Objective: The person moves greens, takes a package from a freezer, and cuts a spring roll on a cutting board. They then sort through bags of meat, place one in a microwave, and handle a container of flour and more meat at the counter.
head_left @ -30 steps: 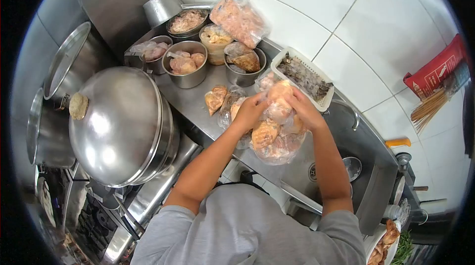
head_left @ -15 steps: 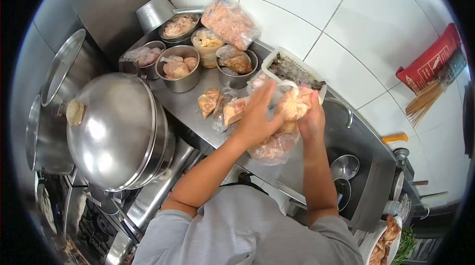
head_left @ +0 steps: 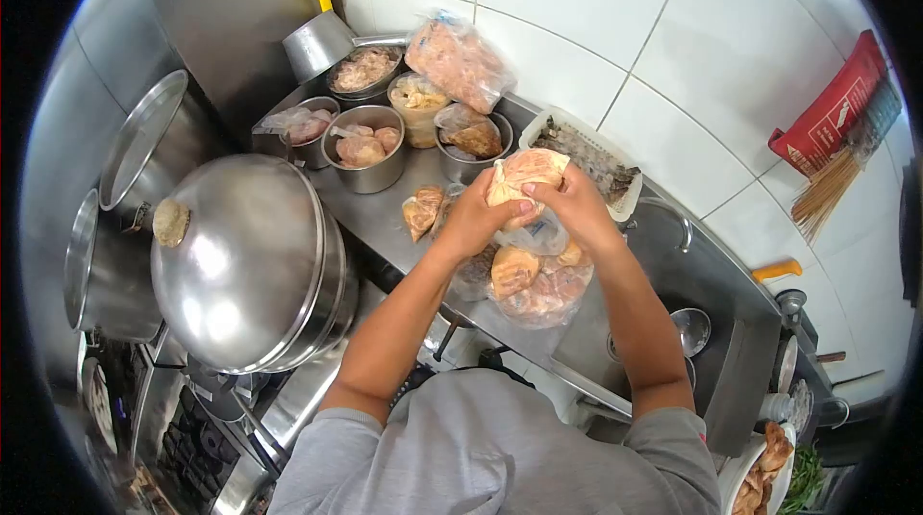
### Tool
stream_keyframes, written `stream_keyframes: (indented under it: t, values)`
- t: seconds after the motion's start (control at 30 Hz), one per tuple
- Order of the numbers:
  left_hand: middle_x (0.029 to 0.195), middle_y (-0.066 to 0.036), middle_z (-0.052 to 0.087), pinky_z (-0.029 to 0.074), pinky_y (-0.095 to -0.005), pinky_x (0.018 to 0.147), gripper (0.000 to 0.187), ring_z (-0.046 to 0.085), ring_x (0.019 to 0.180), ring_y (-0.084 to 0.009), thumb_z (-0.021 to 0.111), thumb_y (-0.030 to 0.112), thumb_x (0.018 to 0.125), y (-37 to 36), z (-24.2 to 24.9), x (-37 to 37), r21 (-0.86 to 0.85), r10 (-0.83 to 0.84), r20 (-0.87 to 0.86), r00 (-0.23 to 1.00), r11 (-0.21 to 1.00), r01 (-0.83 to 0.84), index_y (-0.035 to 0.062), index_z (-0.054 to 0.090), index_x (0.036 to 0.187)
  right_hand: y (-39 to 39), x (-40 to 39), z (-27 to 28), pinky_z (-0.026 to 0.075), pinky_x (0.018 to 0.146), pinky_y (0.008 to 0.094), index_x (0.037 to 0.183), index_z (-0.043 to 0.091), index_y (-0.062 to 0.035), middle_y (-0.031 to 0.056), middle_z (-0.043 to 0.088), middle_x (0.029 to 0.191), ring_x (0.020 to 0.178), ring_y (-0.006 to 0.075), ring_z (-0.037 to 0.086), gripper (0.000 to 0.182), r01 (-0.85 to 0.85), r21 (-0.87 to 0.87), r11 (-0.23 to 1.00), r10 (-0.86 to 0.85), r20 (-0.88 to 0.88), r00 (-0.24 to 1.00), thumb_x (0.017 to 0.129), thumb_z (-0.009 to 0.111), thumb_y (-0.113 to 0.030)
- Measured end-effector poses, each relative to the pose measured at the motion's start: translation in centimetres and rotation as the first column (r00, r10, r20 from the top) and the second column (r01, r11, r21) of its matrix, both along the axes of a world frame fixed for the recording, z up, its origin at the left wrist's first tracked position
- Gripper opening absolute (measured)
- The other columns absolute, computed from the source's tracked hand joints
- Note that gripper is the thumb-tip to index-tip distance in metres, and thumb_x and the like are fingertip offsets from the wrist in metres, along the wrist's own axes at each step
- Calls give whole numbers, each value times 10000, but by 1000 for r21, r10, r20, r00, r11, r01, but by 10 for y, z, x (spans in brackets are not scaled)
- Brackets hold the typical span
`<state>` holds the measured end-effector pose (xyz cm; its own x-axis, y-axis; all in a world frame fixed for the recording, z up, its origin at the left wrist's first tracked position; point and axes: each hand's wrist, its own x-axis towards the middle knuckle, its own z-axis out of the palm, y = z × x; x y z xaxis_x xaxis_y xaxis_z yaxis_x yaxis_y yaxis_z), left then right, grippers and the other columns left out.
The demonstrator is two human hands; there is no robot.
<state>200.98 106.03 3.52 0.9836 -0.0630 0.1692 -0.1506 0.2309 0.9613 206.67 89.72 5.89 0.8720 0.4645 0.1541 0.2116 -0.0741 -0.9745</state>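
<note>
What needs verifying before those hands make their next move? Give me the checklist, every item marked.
1. Left hand gripping the bagged meat portion: ok, fingers against its side.
2. Right hand gripping it too: ok, thumb on its near face.
3. Portion's bag closed: cannot tell, no closure can be made out.
4. Steel counter bare just in front of the person: not ok, a large bag of meat lies there.
5. Right hand clear of the white plastic basket: cannot tell, they overlap in this view.
6. Domed steel lid on its pot: ok, appears seated.
</note>
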Motion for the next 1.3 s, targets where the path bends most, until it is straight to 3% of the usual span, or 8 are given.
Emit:
stream_keyframes:
  t: [0.37, 0.5, 0.6, 0.73, 0.83, 0.9, 1.0, 1.3]
  values:
    - [1099, -89, 581, 476, -290, 845, 446, 576, 990, -155, 648, 157, 837, 7, 21, -9, -170, 62, -150, 987, 982, -88, -14, 465, 1206, -20, 2, 15, 479, 795, 312, 1132, 549, 22, 132, 638, 1025, 922, 190, 610, 458, -51, -135, 990, 60, 60, 996, 817, 674, -285]
    - [1100, -77, 583, 470, -281, 822, 367, 588, 949, -144, 536, 238, 916, 30, 24, -19, -318, 176, -50, 983, 930, -182, -2, 492, 1191, -90, -16, 1, 441, 889, 290, 1212, 514, -26, 91, 614, 1064, 990, 175, 567, 496, -62, -599, 799, 67, -13, 998, 805, 692, -248]
    - [1021, -66, 608, 488, -267, 762, 349, 603, 873, -132, 572, 241, 897, 19, 21, -25, -336, 182, -153, 971, 915, -224, 6, 524, 1150, -102, -31, -74, 456, 874, 394, 1211, 517, -48, 159, 612, 1059, 1055, 329, 541, 576, 431, -602, 672, 240, 728, 642, 696, 738, -179]
    - [970, -61, 617, 495, -254, 680, 385, 608, 814, -119, 641, 263, 848, -7, 0, -16, -302, 23, -278, 960, 947, -110, 4, 535, 1114, -96, -16, -97, 458, 849, 400, 1197, 506, -30, 155, 613, 1046, 1006, 343, 556, 546, 500, -512, 698, 70, 745, 664, 698, 705, -127]
    - [978, -62, 611, 487, -259, 713, 387, 604, 834, -127, 642, 239, 846, -17, -17, -13, -218, 27, -264, 964, 972, -87, -10, 519, 1116, -116, -12, -94, 481, 807, 382, 1183, 537, -84, 150, 608, 1083, 983, 287, 586, 440, 476, -632, 612, -51, 569, 821, 766, 647, -170]
    - [982, -57, 606, 480, -262, 745, 380, 601, 853, -133, 634, 222, 852, -23, -29, -10, -164, 43, -287, 957, 982, -93, -17, 508, 1118, -129, -19, -96, 470, 824, 332, 1204, 521, -68, 79, 613, 1063, 984, 195, 577, 418, 272, -254, 928, -289, -33, 957, 821, 626, -200]
    - [1008, -121, 609, 487, -288, 753, 489, 610, 867, -184, 701, 266, 773, -24, -46, -3, 43, 161, -318, 935, 987, -155, -45, 512, 1101, -130, -35, -85, 453, 848, 297, 1198, 514, -34, 44, 594, 1057, 985, 141, 557, 386, 253, 80, 964, -222, -278, 935, 864, 591, -212]
    - [1120, -172, 577, 374, -413, 968, 601, 516, 1072, -355, 719, 309, 692, -41, -69, 9, 793, 224, 408, 885, 393, -465, 19, 534, 1185, -99, -53, -88, 440, 885, 298, 1215, 494, -11, 74, 582, 1086, 997, 157, 558, 435, 358, 428, 830, -199, -372, 907, 847, 592, -221]
